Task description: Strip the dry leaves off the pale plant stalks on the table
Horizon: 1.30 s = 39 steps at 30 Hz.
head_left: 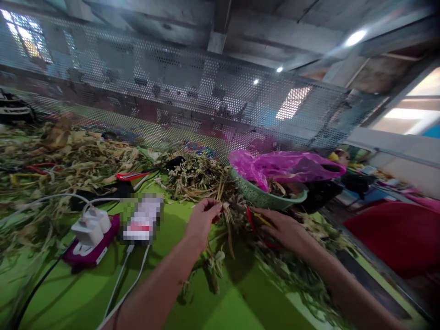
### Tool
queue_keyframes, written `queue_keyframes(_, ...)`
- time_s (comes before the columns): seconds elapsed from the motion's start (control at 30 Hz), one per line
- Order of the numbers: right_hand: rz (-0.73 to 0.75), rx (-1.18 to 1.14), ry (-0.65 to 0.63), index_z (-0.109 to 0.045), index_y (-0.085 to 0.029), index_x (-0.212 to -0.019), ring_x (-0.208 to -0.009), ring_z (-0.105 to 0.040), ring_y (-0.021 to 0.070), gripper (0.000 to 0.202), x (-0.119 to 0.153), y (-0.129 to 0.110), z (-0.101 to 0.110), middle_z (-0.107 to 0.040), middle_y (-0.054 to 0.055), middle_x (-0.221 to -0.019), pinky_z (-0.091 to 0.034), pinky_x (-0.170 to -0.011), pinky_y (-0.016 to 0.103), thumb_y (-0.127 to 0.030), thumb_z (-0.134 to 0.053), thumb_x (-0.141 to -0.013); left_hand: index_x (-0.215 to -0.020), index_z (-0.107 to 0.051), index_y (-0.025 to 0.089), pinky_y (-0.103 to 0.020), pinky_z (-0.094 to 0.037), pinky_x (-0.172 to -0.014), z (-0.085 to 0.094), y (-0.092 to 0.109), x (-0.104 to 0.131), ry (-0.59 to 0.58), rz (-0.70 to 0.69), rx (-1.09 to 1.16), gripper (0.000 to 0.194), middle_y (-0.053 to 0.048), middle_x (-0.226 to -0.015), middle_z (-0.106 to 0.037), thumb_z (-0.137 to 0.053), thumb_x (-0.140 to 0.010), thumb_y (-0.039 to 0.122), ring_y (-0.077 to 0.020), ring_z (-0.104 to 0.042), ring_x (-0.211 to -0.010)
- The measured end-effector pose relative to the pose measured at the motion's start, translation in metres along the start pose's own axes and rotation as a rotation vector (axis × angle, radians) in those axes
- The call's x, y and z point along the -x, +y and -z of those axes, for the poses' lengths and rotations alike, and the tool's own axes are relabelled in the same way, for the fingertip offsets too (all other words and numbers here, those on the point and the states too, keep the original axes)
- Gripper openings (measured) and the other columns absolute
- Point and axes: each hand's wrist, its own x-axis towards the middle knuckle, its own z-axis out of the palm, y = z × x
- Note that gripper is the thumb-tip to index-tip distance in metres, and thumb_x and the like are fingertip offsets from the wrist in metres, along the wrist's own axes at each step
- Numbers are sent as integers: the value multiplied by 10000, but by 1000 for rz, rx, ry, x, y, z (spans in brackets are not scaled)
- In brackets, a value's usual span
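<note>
Green counter (242, 316), strewn with dried plant matter (195, 178). Dry stems (228, 227): located at the centre, near a green basket (275, 200); pinched between thumb and fingers of the left hand (203, 220), nearly closed. Red-and-yellow-handled tool (250, 221): held beneath the right hand (283, 228), fingers part-curled over the handles; its tip is lost among the stalks and cannot be made out. Hazards, as judged: left fingertips could be nicked, should the tool be closed while its tip is hidden; stems could be scattered, should the light pinch be loosened. White cables (141, 271): run beside the left forearm (158, 284); could be snagged by a sweep of it, and the phone (144, 220) dragged. Pink bag (285, 166): draped over the basket; could be caught, should the right hand be raised.
</note>
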Motion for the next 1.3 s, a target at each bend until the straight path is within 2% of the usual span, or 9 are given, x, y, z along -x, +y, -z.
queue_keyframes(0.07, -81, 82, 7, -669, -285, -1109, -906, -682, 267, 332, 1, -6, 6, -712, 53, -1074, -518, -763, 355, -281, -506, -820, -724, -601, 145, -211, -366, -557, -1, 0, 0, 11, -4, 10, 212, -7, -675, -616, -707, -643, 310, -67, -457, -530)
queue_keyframes(0.13, -138, 65, 114, -704, -290, -1014, -837, -690, 262, 282, 1, -24, 14, -726, 40, -1022, -518, -679, 336, -345, -471, -865, -719, -603, 146, -210, -364, -555, -1, -2, 0, 20, -11, 13, 206, -6, -671, -611, -712, -639, 302, -68, -455, -537)
queue_keyframes(0.27, 33, -405, 179, -690, -243, -1018, -880, -663, 218, 285, -7, -74, 20, -715, 44, -1010, -511, -762, 305, -408, -512, -868, -726, -612, 150, -213, -380, -578, -5, -2, 1, 16, -25, 31, 216, -11, -695, -614, -729, -630, 304, -74, -469, -567)
queue_keyframes(0.43, 16, -786, 153, -681, -197, -1023, -834, -654, 210, 337, -27, -104, -4, -707, 65, -964, -515, -740, 316, -432, -629, -787, -689, -592, 151, -212, -389, -596, -8, 1, 3, 34, -40, 71, 262, 15, -650, -567, -768, -583, 313, -76, -471, -582)
queue_keyframes(0.57, -7, -850, 270, -686, -174, -872, -778, -632, 204, 241, -31, -106, -20, -694, 60, -826, -497, -713, 316, -395, -642, -785, -722, -596, 147, -205, -386, -603, -8, -1, 3, 17, -39, 78, 252, 17, -658, -545, -756, -605, 302, -78, -473, -605)
queue_keyframes(0.7, 3, -771, 335, -660, -186, -785, -725, -598, 189, 173, -27, -103, -20, -662, 39, -748, -468, -698, 309, -351, -617, -813, -745, -592, 153, -215, -388, -612, -8, -2, 6, -49, -2, 76, 247, 6, -692, -544, -743, -637, 317, -86, -482, -617)
queue_keyframes(0.93, 30, -765, 283, -651, -195, -756, -703, -563, 163, 121, -19, -98, -13, -628, 11, -733, -435, -692, 278, -301, -620, -809, -695, -578, 164, -209, -375, -617, -8, 4, 8, -131, -67, -109, 186, 14, -665, -515, -690, -690, 312, -94, -459, -636)
queue_keyframes(1.13, -33, -1166, 119, -638, -182, -780, -705, -553, 143, 149, -18, -99, -17, -624, -6, -747, -429, -683, 258, -331, -652, -778, -735, -547, 183, -204, -394, -626, -4, 4, 6, -226, -32, -58, 202, 25, -669, -507, -692, -683, 313, -94, -473, -626)
queue_keyframes(1.3, -76, -1040, 282, -656, -181, -773, -667, -510, 139, 180, -20, -88, -13, -583, -8, -696, -400, -634, 256, -355, -691, -744, -780, -586, 176, -232, -412, -657, 6, 17, -1, -236, -134, -416, 159, -3, -714, -578, -594, -761, 334, -127, -521, -680)
